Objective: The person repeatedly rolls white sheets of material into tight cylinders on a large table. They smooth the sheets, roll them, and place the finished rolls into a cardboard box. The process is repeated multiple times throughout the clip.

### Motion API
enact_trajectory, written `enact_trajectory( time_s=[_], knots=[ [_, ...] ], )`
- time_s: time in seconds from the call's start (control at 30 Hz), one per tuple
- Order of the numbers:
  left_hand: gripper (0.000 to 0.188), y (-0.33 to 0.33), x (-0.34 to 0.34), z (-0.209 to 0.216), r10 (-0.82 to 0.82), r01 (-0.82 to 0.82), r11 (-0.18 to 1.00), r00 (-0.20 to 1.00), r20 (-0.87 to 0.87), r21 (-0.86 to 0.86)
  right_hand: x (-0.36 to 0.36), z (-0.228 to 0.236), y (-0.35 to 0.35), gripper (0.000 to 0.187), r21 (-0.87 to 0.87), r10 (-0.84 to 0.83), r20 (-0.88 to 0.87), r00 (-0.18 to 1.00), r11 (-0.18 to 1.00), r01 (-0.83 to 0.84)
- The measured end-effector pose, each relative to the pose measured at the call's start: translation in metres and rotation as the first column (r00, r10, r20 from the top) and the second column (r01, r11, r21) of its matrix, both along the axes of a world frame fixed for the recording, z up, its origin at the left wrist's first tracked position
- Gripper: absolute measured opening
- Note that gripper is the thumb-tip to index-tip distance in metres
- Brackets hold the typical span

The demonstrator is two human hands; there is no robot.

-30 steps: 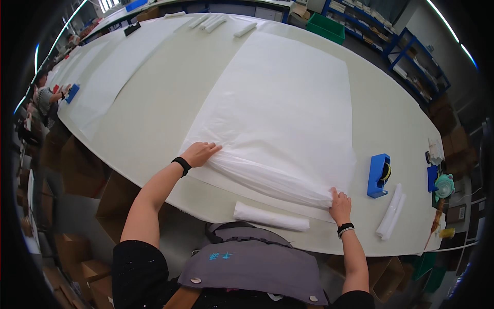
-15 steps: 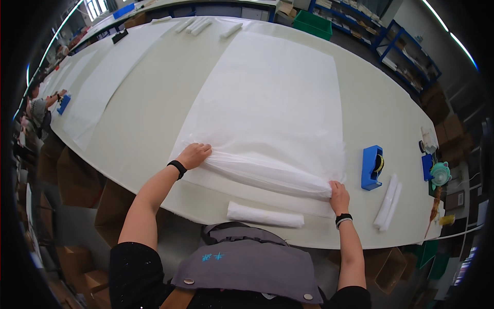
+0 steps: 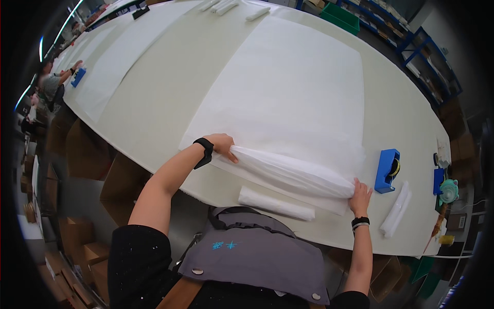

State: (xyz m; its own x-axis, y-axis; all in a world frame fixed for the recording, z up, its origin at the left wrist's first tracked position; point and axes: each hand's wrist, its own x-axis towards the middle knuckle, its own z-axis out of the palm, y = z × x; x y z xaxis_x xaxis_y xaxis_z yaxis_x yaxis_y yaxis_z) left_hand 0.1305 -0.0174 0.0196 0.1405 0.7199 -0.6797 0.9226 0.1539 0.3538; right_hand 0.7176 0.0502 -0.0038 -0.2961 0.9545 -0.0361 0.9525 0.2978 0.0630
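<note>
A thin white cloth (image 3: 303, 170) lies gathered into a long, soft fold near the front of the table. My left hand (image 3: 222, 146) grips the fold's left end, thumb and fingers closed on it. At the opposite end, my right hand (image 3: 360, 196) holds the fold's corner, its fingertips partly apart. Beneath and beyond the fold, a large white sheet (image 3: 303, 77) spreads flat toward the far side. Between the fold and my body rests a rolled white bundle (image 3: 276, 203), which neither hand touches.
A blue tape dispenser (image 3: 387, 171) stands right of my right hand, beside narrow white rolls (image 3: 396, 209). Farther right is a small turquoise fan (image 3: 449, 191). More rolls (image 3: 221, 7) and a green crate (image 3: 339, 18) are at the back. Another person (image 3: 51, 85) works at the far left.
My left hand has turned inward and moved right along the fold, bunching the cloth tighter. The right hand's fingers have spread a little. The whole view has shifted and tilted.
</note>
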Motion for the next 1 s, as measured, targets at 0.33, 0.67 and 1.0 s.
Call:
enact_trajectory(
  time_s=[0.33,0.67,1.0],
  knots=[
    [0.079,-0.007,0.024,0.014,-0.127,0.192,0.931,0.968,-0.218,0.311,-0.111,0.0,-0.018,0.064,-0.06,0.319,-0.308,0.896,0.934,-0.352],
    [0.057,-0.029,0.161,-0.073,-0.076,0.15,0.581,0.989,-0.13,0.8,-0.172,0.015,-0.037,0.073,-0.017,0.457,-0.337,0.823,0.871,-0.491],
    [0.033,-0.087,0.064,-0.058,0.093,0.217,0.363,0.959,-0.267,0.906,-0.185,-0.014,-0.033,0.059,0.035,0.429,-0.322,0.844,0.896,-0.442]
  ],
)
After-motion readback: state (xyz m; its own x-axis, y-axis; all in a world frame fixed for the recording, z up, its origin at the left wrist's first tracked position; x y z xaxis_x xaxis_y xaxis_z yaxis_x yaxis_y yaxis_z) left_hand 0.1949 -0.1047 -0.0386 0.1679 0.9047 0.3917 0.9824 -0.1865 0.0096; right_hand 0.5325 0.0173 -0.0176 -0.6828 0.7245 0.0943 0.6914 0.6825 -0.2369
